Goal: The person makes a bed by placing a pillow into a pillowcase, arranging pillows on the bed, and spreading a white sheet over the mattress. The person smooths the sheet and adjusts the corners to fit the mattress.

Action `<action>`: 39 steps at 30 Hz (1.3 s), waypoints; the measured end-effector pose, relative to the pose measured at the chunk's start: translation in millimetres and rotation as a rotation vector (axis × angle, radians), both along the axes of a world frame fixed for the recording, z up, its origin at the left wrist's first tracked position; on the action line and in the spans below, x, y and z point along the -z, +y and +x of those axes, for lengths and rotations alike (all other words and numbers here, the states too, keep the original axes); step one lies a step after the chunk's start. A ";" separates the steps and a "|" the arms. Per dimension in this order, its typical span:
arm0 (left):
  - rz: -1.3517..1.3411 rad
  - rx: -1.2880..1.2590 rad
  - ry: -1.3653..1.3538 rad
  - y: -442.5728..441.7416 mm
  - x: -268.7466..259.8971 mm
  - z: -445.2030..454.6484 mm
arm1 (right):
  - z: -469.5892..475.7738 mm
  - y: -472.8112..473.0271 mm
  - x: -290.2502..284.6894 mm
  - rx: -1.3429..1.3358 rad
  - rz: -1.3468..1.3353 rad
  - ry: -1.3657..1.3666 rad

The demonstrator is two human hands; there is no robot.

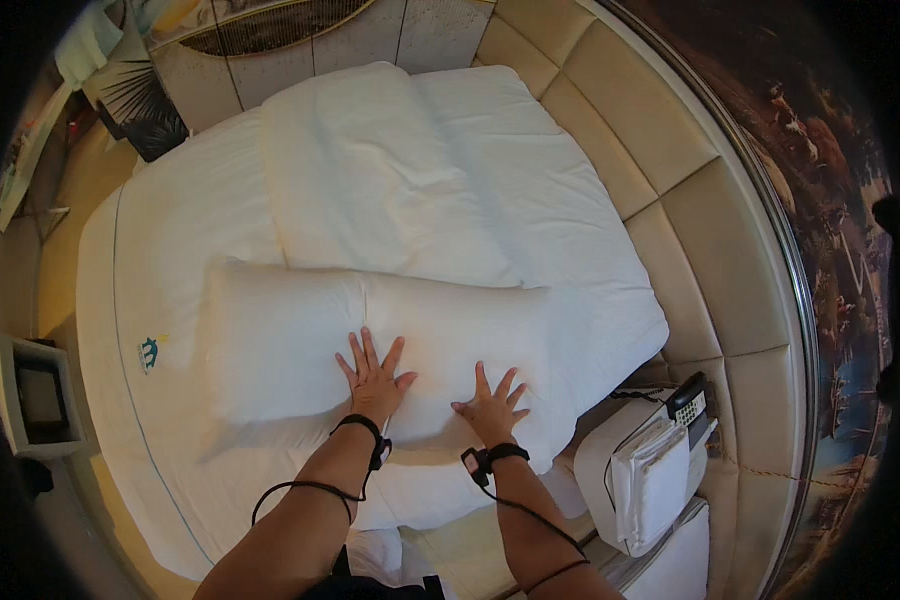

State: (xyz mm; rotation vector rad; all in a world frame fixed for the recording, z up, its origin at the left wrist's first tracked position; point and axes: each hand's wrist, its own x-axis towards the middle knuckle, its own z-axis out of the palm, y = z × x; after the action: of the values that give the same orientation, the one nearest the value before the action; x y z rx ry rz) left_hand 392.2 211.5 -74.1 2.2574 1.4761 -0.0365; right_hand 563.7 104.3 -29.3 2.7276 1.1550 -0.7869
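Observation:
A long white pillow [292, 330] lies across the near side of a bed made up in white. My left hand [375, 379] rests flat on it near the middle, fingers spread, beside a short crease at its upper edge. To the right, my right hand [493, 403] presses on the same pillow, its fingers also apart. Neither hand grasps anything. Under and beyond the pillow spreads a white duvet [187, 225], its upper part folded over towards the middle. Both wrists wear black straps with small devices and cables.
A padded beige headboard [690, 262] curves along the right. At the lower right, a white nightstand [596, 465] holds folded white linens [649, 487] and a cordless telephone [688, 401]. An open white box-like cabinet [7, 397] stands at far left. Patterned panels [270, 82] border the bed's far side.

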 end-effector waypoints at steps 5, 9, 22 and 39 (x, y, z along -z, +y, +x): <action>0.013 0.024 -0.149 7.3 -6.5 -19.1 | 16.6 -1.0 15.4 0.026 0.012 0.149; 0.257 0.022 -0.628 -23.9 -0.7 -76.8 | 47.4 -55.0 48.3 0.279 0.309 0.040; -0.484 -1.437 -1.609 -63.9 60.6 -169.8 | 104.9 -86.1 70.2 0.642 0.248 0.556; 0.315 0.108 -0.887 87.6 -231.2 164.0 | 276.6 -155.7 -141.6 0.916 1.188 1.126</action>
State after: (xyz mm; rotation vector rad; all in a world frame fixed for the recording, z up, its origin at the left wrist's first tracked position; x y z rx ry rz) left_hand 556.2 299.1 157.1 2.1058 0.9036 1.0793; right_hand 840.3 -51.4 112.2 3.8572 0.1505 -2.7410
